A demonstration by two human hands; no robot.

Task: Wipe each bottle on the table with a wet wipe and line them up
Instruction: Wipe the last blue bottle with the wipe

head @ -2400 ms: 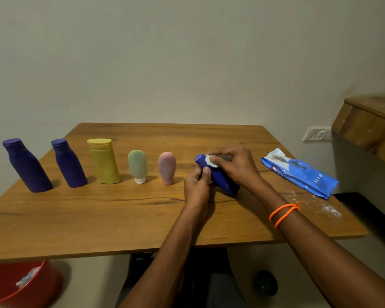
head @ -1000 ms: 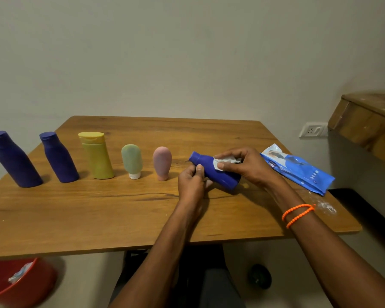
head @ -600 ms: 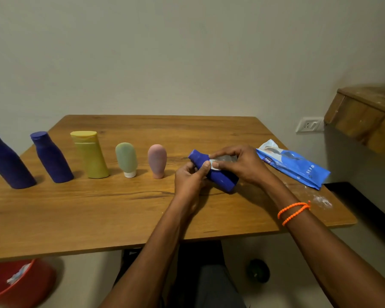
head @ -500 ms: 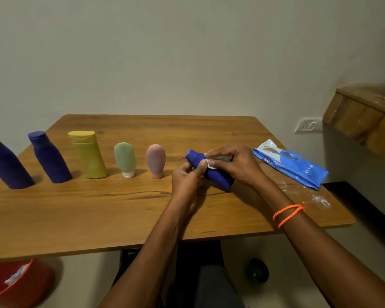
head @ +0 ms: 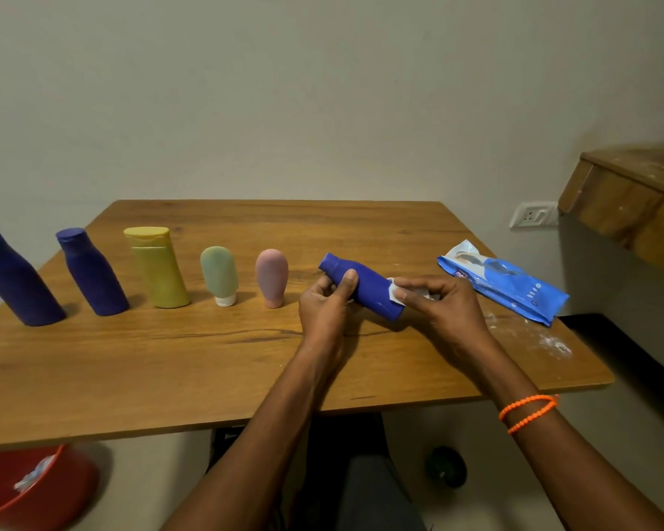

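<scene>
A blue bottle [head: 368, 287] lies tilted above the wooden table [head: 208, 350], cap toward the upper left. My left hand [head: 324, 306] grips its neck end, thumb on top. My right hand [head: 443, 306] pinches a white wet wipe [head: 393, 293] against the bottle's base end. A row stands to the left: two dark purple bottles [head: 12, 279] [head: 91, 274], a yellow bottle [head: 156, 266], a small green tube [head: 219, 275] on its white cap, and a pink tube [head: 272, 277].
A blue wet-wipe pack [head: 503, 281] lies at the table's right side, with white smears [head: 549, 339] near the right front corner. A red bin [head: 35, 488] holding used wipes sits on the floor at lower left. A wooden shelf [head: 629, 197] juts out at right.
My right hand slid the wipe along the blue bottle from near its neck down to its base end. My left hand kept hold of the neck. The view shifted slightly.
</scene>
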